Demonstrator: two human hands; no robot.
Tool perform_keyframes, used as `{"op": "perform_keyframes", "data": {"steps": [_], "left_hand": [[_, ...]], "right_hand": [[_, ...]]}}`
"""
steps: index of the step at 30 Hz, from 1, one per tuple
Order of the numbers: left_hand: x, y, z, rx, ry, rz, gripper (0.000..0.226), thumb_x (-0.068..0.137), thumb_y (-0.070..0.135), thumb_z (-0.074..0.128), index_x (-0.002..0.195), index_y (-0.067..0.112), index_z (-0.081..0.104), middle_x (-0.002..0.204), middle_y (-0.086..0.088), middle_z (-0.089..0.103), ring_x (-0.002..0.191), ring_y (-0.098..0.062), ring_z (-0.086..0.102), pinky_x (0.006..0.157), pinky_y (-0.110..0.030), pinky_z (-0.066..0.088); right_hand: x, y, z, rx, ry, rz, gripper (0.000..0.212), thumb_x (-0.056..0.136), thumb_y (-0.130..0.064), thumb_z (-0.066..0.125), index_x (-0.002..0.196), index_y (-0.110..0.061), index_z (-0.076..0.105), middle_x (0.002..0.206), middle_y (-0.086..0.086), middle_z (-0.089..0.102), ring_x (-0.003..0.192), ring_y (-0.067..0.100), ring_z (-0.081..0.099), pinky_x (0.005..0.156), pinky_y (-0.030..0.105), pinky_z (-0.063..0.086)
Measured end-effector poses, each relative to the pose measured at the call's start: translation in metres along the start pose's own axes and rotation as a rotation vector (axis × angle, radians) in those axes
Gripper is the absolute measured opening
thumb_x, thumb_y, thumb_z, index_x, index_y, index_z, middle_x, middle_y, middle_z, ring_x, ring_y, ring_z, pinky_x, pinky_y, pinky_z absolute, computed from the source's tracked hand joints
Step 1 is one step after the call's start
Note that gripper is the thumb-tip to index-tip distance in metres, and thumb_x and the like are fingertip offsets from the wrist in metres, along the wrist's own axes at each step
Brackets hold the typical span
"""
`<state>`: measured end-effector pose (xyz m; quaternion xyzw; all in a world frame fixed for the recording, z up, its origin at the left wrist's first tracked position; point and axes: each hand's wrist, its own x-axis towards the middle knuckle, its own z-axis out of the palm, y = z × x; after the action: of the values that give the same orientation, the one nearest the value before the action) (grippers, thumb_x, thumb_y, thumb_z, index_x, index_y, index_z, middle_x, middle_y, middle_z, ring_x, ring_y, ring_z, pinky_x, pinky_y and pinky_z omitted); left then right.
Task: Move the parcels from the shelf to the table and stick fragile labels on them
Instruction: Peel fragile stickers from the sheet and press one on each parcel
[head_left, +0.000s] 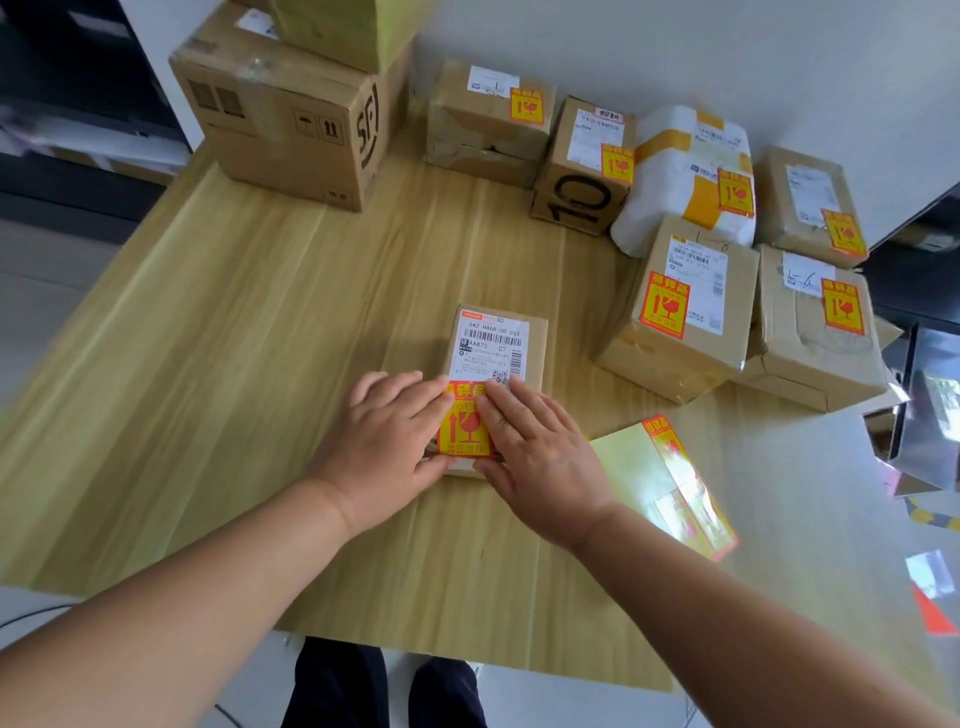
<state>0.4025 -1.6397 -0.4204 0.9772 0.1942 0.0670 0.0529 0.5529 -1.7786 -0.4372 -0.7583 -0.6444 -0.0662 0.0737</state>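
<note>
Six parcels (680, 312) already wear their red-and-yellow stickers, bunched up at 1 to 2 o'clock from where I'm working, the white bag (675, 156) and the box marked 10 (582, 202) among them. Number seven is the small parcel (493, 338), lying flat in the middle of the table (234, 312) right in front of me. Its fragile label (464, 431) is on the near end, just below the shipping slip, and I'm smoothing it down. My left hand (384, 441) comes in from 8 o'clock and my right hand (540, 457) from 4 o'clock. Both are flat with fingers straight, fingertips pressing on the sticker, nothing gripped. I'd call this one basically finished, it just needs the edges rubbed in.

What's left, I reckon: the big carton (291, 119) at 11 o'clock and the other box (337, 26) stacked on it show no fragile sticker on any face I can see, so those probably need one each. The label sheet (660, 483) sits at 4 o'clock just beside my right wrist, with stickers left along one edge, so supply's fine. Whether anything's waiting on the shelf I can't tell, since barely any of it is in view.
</note>
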Motion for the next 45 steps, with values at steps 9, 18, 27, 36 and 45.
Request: {"op": "perform_keyframes", "data": {"steps": [9,18,27,36,45], "left_hand": [[0.001,-0.009,-0.002,-0.049,-0.050,0.029,0.060,0.078,0.048,0.050,0.120,0.009,0.065,0.131,-0.006,0.060,0.112,-0.026,0.061,0.097,-0.039,0.038],[-0.001,-0.012,-0.003,-0.049,-0.076,0.029,0.057,0.085,0.048,0.039,0.121,0.012,0.066,0.131,-0.004,0.060,0.116,-0.026,0.060,0.095,-0.042,0.047],[-0.014,-0.012,0.000,-0.087,0.164,0.138,0.031,0.085,0.031,0.050,0.096,0.017,0.076,0.111,0.000,0.071,0.104,-0.025,0.066,0.094,-0.037,0.039],[-0.017,-0.005,-0.001,-0.156,0.193,0.114,0.025,0.083,0.029,0.052,0.081,0.016,0.074,0.091,0.002,0.070,0.086,-0.023,0.064,0.082,-0.034,0.045],[-0.009,0.007,-0.013,-0.330,0.035,-0.181,0.046,0.074,0.017,0.079,0.117,0.014,0.065,0.128,-0.004,0.060,0.103,-0.026,0.065,0.085,-0.032,0.050]], "right_hand": [[-0.001,-0.003,-0.002,0.024,0.012,0.045,0.059,0.093,-0.045,0.040,0.136,-0.007,0.055,0.146,0.009,0.048,0.135,0.031,0.044,0.109,0.046,0.038],[-0.002,-0.009,-0.002,-0.003,-0.006,0.081,0.054,0.095,-0.039,0.038,0.134,-0.008,0.056,0.143,0.008,0.051,0.134,0.032,0.046,0.104,0.048,0.044],[-0.021,-0.008,0.000,-0.007,0.022,-0.017,0.048,0.093,-0.031,0.043,0.135,-0.012,0.056,0.143,0.006,0.051,0.134,0.028,0.046,0.107,0.044,0.042],[-0.032,-0.012,-0.002,0.017,0.013,-0.059,0.046,0.094,-0.030,0.043,0.134,-0.015,0.057,0.142,0.003,0.052,0.135,0.026,0.045,0.110,0.043,0.038],[-0.026,-0.017,-0.018,0.213,-0.107,0.191,0.060,0.090,-0.038,0.045,0.144,-0.013,0.037,0.150,0.018,0.040,0.136,0.036,0.042,0.107,0.049,0.039]]}}
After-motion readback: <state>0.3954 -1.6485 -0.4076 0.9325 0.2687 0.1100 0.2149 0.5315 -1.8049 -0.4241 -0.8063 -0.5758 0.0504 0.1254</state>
